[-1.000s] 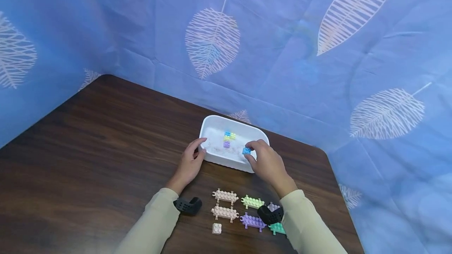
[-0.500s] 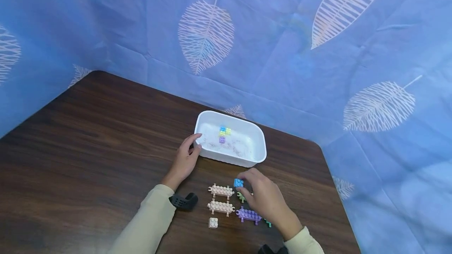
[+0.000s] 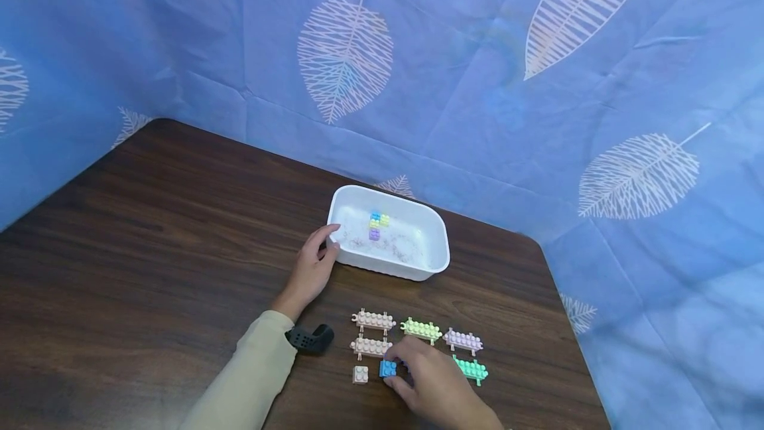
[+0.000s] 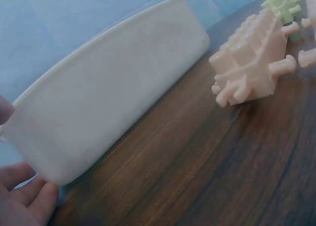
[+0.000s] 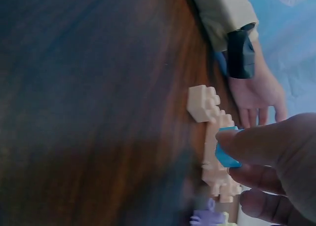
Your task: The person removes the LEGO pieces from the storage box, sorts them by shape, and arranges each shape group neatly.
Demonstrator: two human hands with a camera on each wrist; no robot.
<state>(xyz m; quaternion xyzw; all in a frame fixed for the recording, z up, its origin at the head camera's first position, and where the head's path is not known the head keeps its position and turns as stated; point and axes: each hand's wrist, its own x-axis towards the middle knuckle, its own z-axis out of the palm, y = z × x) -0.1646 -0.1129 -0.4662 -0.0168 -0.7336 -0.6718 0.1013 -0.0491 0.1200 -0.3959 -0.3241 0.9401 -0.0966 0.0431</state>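
My left hand [image 3: 312, 269] holds the left end of a white plastic bin [image 3: 382, 267], with a digit over its rim; in the left wrist view other fingers [image 4: 43, 201] lie by its lower corner. Between thumb and fingers, my right hand [image 3: 438, 380] pinches a small blue toy brick [image 3: 388, 368]. That brick is just right of a small peach brick [image 3: 361, 375]. In the right wrist view the blue brick [image 5: 227, 154] shows beyond the thumb. A purple long block [image 5: 206, 217] is mostly hidden under the right hand in the head view.
Two long peach blocks [image 3: 373, 320] with side pegs lie in front of the bin. Yellow-green [image 3: 421, 330], lilac [image 3: 463, 340] and green [image 3: 471, 369] long blocks lie to their right. Several small bricks, including a purple one [image 3: 374, 234], are inside the bin. A blue leaf-print cloth [image 3: 453, 118] hangs behind the table.
My right hand has carried the blue brick out of the bin and toward me, down beside the small peach brick. The left hand has stayed at the bin's left end.
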